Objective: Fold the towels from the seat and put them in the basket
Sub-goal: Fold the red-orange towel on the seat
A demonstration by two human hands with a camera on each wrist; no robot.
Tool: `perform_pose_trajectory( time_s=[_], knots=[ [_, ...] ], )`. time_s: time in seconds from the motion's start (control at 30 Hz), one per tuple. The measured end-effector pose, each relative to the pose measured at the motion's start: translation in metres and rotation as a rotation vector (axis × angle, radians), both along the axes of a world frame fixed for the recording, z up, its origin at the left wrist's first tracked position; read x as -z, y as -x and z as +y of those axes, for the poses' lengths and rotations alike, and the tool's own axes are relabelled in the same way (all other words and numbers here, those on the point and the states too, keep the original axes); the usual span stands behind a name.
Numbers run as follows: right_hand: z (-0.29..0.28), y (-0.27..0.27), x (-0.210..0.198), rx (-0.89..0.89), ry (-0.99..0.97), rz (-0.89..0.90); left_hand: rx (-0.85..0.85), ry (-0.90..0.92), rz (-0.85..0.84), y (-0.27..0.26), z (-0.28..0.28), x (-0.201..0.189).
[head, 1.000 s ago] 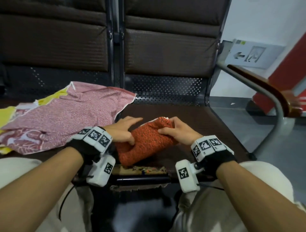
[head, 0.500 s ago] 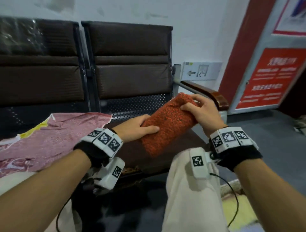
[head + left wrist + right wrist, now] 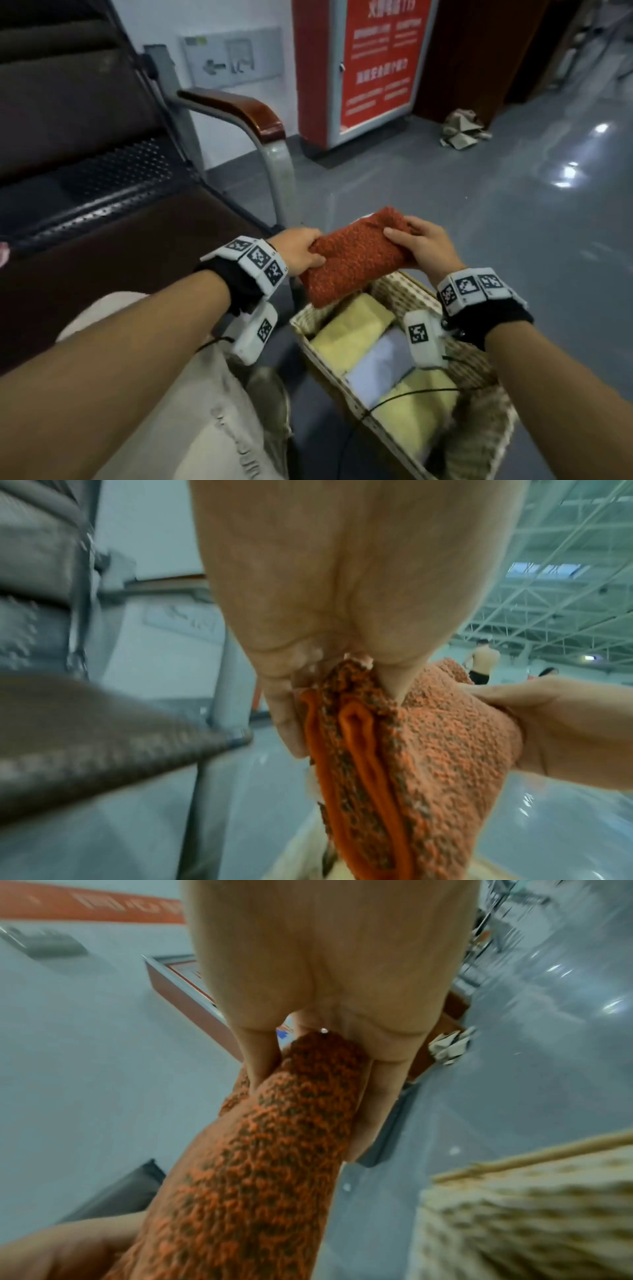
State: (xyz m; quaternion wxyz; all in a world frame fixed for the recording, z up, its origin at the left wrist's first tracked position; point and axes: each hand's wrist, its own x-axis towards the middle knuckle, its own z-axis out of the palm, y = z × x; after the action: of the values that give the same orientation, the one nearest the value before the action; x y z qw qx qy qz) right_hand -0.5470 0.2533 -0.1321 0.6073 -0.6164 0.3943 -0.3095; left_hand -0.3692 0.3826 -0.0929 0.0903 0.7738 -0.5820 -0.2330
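A folded orange towel [image 3: 356, 258] hangs in the air between my hands, just above the far end of the woven basket [image 3: 346, 385] on the floor. My left hand [image 3: 303, 251] grips its left end, where the folded layers [image 3: 359, 750] show edge-on. My right hand [image 3: 418, 245] grips the right end [image 3: 274, 1137], thumb on top and fingers underneath. Inside the basket lie folded yellow towels [image 3: 356, 325] and a pale lilac one [image 3: 383, 368].
The dark seat [image 3: 113, 253] with its metal armrest [image 3: 246, 113] stands to the left of the basket. A red sign stand [image 3: 373, 65] and crumpled paper [image 3: 462, 133] sit farther back on the grey floor. My leg in light trousers [image 3: 205, 421] is beside the basket.
Both hands lifted the folded orange towel off the seat and swung it right, past the armrest, to above the basket. The pink towel on the seat has left the view.
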Motion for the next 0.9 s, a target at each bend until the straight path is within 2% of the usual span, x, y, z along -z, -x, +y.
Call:
perform_pose_trajectory(
  time_s=[0.17,0.27,0.37,0.47,0.57,0.67,0.8,0.9],
  knots=[
    [-0.02,0.049,0.084,0.042,-0.064,0.28,0.073,-0.128,0.145,0.044,-0.026,0.107],
    [-0.024,0.062,0.126,-0.034,-0.1,0.477,0.101,-0.295,0.221,0.061,-0.029,0.162],
    [-0.023,0.069,0.166,-0.118,-0.162,0.658,0.139,-0.499,0.249,0.073,-0.031,0.2],
    [-0.015,0.068,0.201,-0.159,-0.156,0.775,0.186,-0.588,0.198,0.079,-0.031,0.221],
    [-0.007,0.064,0.223,-0.134,-0.132,0.865,0.227,-0.623,0.059,0.085,-0.03,0.225],
    [-0.004,0.057,0.221,-0.17,-0.033,1.001,0.204,-0.575,0.064,0.082,-0.025,0.217],
    [-0.01,0.034,0.183,-0.236,0.185,1.042,0.025,-0.369,0.114,0.055,-0.019,0.18],
    [-0.012,-0.002,0.136,-0.32,0.351,1.004,-0.078,-0.199,0.164,0.021,-0.013,0.132]
  ],
)
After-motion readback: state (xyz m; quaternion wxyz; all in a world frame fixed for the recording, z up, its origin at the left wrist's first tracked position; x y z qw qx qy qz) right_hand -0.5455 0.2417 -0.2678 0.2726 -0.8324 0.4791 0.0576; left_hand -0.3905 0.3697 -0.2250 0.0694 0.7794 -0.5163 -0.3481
